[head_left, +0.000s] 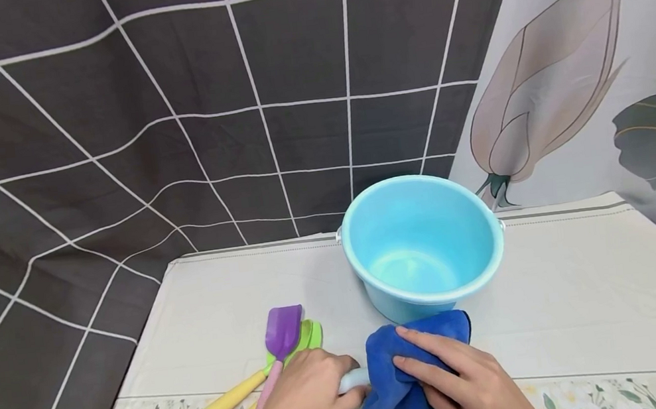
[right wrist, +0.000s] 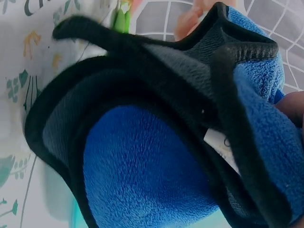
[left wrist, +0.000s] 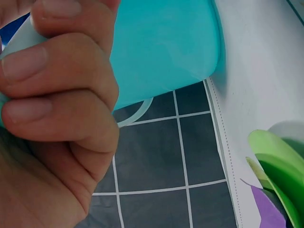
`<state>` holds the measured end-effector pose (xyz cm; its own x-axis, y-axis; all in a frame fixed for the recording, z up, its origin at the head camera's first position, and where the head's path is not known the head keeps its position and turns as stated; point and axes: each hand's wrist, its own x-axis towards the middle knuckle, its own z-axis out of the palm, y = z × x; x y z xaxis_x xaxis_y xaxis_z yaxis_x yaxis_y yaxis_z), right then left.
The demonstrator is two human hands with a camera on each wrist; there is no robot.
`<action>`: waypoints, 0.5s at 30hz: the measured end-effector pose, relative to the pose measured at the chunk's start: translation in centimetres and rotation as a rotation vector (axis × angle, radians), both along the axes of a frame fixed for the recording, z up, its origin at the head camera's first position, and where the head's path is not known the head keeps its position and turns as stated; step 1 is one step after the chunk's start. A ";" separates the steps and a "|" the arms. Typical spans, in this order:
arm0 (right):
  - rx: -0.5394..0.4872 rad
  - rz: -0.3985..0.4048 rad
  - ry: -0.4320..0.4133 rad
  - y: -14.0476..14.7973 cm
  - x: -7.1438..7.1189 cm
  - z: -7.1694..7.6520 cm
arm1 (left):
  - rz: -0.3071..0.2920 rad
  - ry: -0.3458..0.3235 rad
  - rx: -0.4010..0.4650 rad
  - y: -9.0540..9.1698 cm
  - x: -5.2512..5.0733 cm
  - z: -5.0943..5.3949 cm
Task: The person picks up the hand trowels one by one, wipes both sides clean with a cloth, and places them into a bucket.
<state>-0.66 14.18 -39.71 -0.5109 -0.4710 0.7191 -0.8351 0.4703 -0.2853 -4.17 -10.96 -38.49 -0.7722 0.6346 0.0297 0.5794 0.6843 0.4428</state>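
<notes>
Back uppermost, the left hand [head_left: 308, 393] curls its grip firmly round a pale handle [head_left: 354, 380]. The right hand [head_left: 463, 377] lays extended fingers over the blue cloth [head_left: 390, 374], near the bucket [head_left: 419, 215]; thumb hidden, pinching unclear.

No word can be read; cut-off letters [right wrist: 35, 6] are seen on the floral cover [head_left: 618, 394], one mark [right wrist: 226, 141] on the label [right wrist: 214, 140] of the cloth [right wrist: 147, 166]

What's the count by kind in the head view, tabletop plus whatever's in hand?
Bucket: 1
Cloth: 1
Purple shovel: 1
Yellow-handled tools: 2
Pale blue item in left hand, partly hidden: 1
Total: 6
</notes>
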 end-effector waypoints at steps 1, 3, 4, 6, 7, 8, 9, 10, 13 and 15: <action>-0.002 0.004 0.001 -0.1 0.0 0.0 | 0.000 0.008 -0.010 0.1 0.0 0.0; -0.001 0.010 0.004 -0.2 0.1 0.0 | -0.001 0.021 -0.021 0.2 0.0 0.0; -0.002 0.012 0.005 -0.2 0.1 0.0 | -0.003 0.028 -0.022 0.2 0.0 -0.1; -0.001 0.011 0.012 -0.3 0.1 -0.1 | -0.010 0.030 -0.017 0.3 0.0 -0.1; 0.002 0.009 0.011 -0.3 0.1 -0.1 | -0.013 0.031 -0.011 0.3 0.0 -0.1; 0.008 0.006 0.003 -0.3 0.1 -0.2 | -0.015 0.026 -0.005 0.4 0.1 -0.2; 0.015 0.003 -0.007 -0.3 0.2 -0.2 | -0.017 0.023 0.001 0.4 0.1 -0.2; 0.023 -0.002 -0.021 -0.3 0.2 -0.2 | -0.018 0.021 0.007 0.5 0.1 -0.2; 0.053 -0.021 -0.057 -0.4 0.3 -0.3 | -0.024 0.017 0.025 0.5 0.2 -0.2; 0.072 -0.033 -0.069 -0.4 0.3 -0.4 | -0.028 0.024 0.032 0.5 0.2 -0.2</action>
<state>-0.31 13.76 -40.08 -0.5744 -0.5024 0.6462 -0.7981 0.5191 -0.3059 -3.96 -10.41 -38.67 -0.7529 0.6546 0.0682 0.6088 0.6533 0.4501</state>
